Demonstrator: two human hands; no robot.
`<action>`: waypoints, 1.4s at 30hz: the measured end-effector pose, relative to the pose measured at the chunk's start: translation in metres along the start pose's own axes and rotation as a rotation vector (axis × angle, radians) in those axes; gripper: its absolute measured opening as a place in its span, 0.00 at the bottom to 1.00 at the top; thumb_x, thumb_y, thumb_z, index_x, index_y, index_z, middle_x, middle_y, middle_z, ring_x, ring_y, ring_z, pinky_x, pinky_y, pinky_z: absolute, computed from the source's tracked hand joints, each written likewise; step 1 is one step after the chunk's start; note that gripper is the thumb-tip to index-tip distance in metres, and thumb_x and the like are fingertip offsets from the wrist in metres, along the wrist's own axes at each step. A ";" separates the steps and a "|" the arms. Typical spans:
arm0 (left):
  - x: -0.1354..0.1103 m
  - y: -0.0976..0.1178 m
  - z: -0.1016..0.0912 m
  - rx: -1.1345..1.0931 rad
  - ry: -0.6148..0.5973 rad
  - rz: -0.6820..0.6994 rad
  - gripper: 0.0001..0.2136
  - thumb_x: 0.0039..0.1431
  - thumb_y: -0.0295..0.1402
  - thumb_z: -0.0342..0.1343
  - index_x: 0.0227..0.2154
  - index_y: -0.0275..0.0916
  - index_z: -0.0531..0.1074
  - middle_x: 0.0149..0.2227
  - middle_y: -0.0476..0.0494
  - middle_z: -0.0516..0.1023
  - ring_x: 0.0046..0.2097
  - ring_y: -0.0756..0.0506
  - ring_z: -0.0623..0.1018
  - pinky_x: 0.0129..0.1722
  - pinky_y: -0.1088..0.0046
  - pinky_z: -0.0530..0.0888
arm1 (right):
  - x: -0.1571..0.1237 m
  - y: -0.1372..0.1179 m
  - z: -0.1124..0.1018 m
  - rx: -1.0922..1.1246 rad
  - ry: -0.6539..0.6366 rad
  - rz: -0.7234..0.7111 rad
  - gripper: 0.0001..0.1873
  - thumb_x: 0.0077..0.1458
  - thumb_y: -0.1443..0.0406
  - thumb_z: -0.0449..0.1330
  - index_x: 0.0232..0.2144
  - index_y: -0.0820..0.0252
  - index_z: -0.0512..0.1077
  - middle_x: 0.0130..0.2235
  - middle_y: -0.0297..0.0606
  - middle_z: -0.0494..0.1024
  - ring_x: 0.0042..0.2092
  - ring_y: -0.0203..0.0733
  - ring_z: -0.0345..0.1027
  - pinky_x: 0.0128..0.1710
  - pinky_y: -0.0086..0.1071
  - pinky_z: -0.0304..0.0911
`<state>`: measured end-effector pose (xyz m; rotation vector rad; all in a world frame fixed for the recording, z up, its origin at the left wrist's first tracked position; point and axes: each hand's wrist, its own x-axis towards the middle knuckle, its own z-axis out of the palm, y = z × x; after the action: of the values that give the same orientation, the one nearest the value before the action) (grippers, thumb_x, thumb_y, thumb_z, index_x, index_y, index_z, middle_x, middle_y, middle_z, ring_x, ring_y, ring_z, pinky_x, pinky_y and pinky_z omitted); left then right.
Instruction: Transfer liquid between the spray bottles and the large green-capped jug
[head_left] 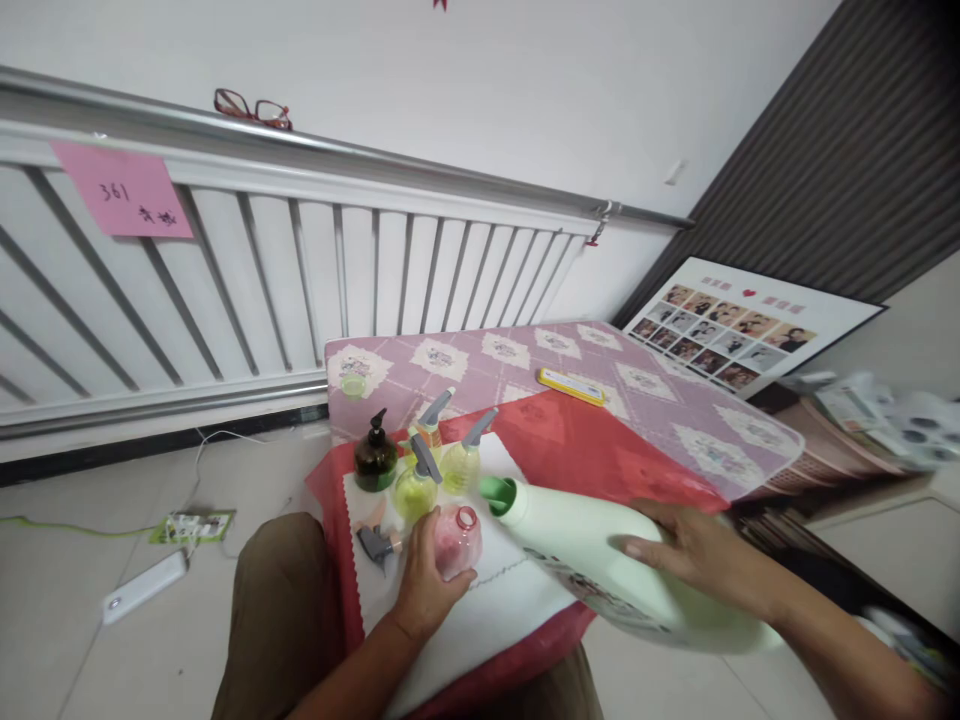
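While your left hand (426, 585) half-curls around the pink bottle (456, 545) on a white sheet (517, 600), held between thumb and fingers, your right hand (686, 550) grips a tilted green jug (589, 540), spout (499, 495) near the bottle.

A white radiator (357, 270) runs along a white wall (487, 80). Dark ribbed panelling (817, 140) lies at right, behind a photo board (731, 322). The floor (165, 660) is pale tile.
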<state>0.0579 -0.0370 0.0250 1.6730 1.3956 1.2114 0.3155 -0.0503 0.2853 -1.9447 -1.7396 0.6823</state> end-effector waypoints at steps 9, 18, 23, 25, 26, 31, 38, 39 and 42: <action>0.000 -0.002 -0.001 0.003 -0.016 0.030 0.40 0.43 0.32 0.63 0.59 0.37 0.51 0.58 0.32 0.61 0.60 0.35 0.63 0.59 0.50 0.60 | 0.024 -0.013 -0.016 -0.111 -0.208 -0.015 0.22 0.39 0.46 0.63 0.27 0.57 0.76 0.26 0.37 0.79 0.28 0.45 0.71 0.26 0.33 0.63; 0.000 -0.002 -0.002 0.013 -0.014 0.031 0.41 0.42 0.33 0.64 0.60 0.39 0.51 0.58 0.33 0.62 0.60 0.34 0.63 0.58 0.50 0.61 | 0.036 -0.025 -0.016 -0.166 -0.207 -0.054 0.22 0.41 0.45 0.61 0.28 0.57 0.76 0.28 0.38 0.80 0.31 0.47 0.71 0.28 0.33 0.64; 0.000 -0.002 -0.002 0.016 -0.020 0.029 0.40 0.42 0.34 0.64 0.59 0.37 0.52 0.58 0.32 0.62 0.60 0.34 0.63 0.59 0.51 0.61 | 0.039 -0.029 -0.016 -0.242 -0.263 -0.093 0.22 0.46 0.45 0.58 0.30 0.56 0.74 0.30 0.37 0.80 0.32 0.47 0.72 0.28 0.33 0.64; 0.001 -0.002 -0.002 0.013 -0.023 0.027 0.40 0.42 0.34 0.64 0.59 0.37 0.52 0.58 0.32 0.62 0.60 0.34 0.63 0.59 0.50 0.61 | 0.040 -0.029 -0.016 -0.255 -0.271 -0.097 0.22 0.47 0.45 0.57 0.31 0.56 0.74 0.31 0.37 0.80 0.32 0.47 0.72 0.29 0.33 0.64; 0.001 -0.002 -0.002 0.010 -0.024 0.026 0.40 0.42 0.34 0.64 0.59 0.37 0.52 0.58 0.32 0.62 0.60 0.34 0.64 0.59 0.50 0.61 | 0.040 -0.029 -0.016 -0.256 -0.271 -0.096 0.22 0.47 0.45 0.57 0.32 0.56 0.74 0.31 0.37 0.80 0.33 0.47 0.72 0.29 0.33 0.64; 0.001 -0.002 -0.003 -0.007 -0.024 0.022 0.40 0.43 0.33 0.64 0.60 0.39 0.52 0.58 0.34 0.62 0.60 0.35 0.63 0.59 0.50 0.60 | 0.040 -0.025 -0.017 -0.236 -0.285 -0.089 0.22 0.47 0.45 0.57 0.31 0.56 0.74 0.31 0.37 0.80 0.33 0.47 0.72 0.29 0.33 0.64; 0.001 0.001 -0.003 -0.013 -0.010 0.011 0.40 0.42 0.33 0.63 0.59 0.36 0.53 0.58 0.33 0.62 0.60 0.35 0.63 0.60 0.52 0.60 | 0.038 -0.016 -0.012 -0.236 -0.302 -0.091 0.21 0.49 0.45 0.56 0.28 0.57 0.73 0.29 0.37 0.78 0.32 0.46 0.72 0.28 0.33 0.63; 0.001 0.001 -0.003 -0.013 -0.010 0.010 0.40 0.42 0.32 0.63 0.59 0.36 0.53 0.58 0.33 0.63 0.60 0.35 0.63 0.60 0.52 0.60 | 0.038 -0.014 -0.011 -0.232 -0.308 -0.090 0.21 0.49 0.46 0.57 0.28 0.57 0.73 0.30 0.36 0.79 0.32 0.46 0.72 0.29 0.32 0.63; 0.001 0.003 -0.003 -0.015 -0.013 0.009 0.40 0.41 0.32 0.64 0.59 0.36 0.53 0.58 0.33 0.63 0.60 0.35 0.63 0.60 0.52 0.60 | 0.035 -0.009 -0.008 -0.207 -0.346 -0.076 0.21 0.49 0.46 0.57 0.30 0.56 0.73 0.30 0.36 0.79 0.32 0.47 0.73 0.29 0.32 0.63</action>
<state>0.0559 -0.0366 0.0287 1.6756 1.3701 1.2109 0.3164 -0.0141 0.2947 -1.9708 -2.1556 0.8839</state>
